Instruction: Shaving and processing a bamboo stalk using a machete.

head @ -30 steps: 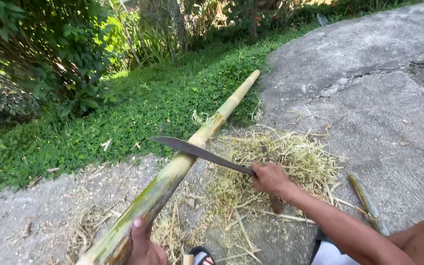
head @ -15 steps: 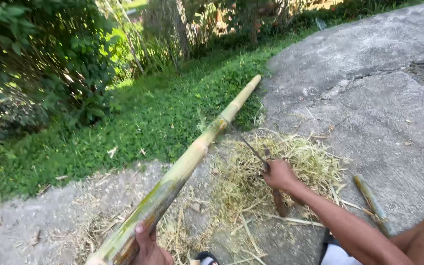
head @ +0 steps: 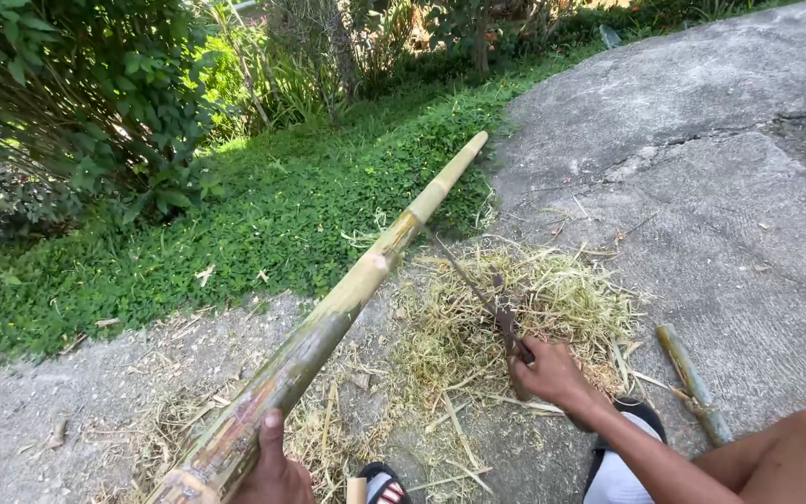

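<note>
A long bamboo pole runs from the bottom edge at about 7 o'clock up toward 1 o'clock, its far tip reaching the green ground cover beside the concrete ground. The left hand has its grip wrapped around the near end of the pole, thumb lying along the top. The right hand, at 5 o'clock from the pole's middle, has its grip pressed tight around the handle of a machete, whose thin blade slants up toward 11 o'clock and meets the pole near a pale node. Under the blade lies a pile of straw-coloured shavings. A short bamboo offcut rests on the concrete at 3 o'clock from the right hand.
</note>
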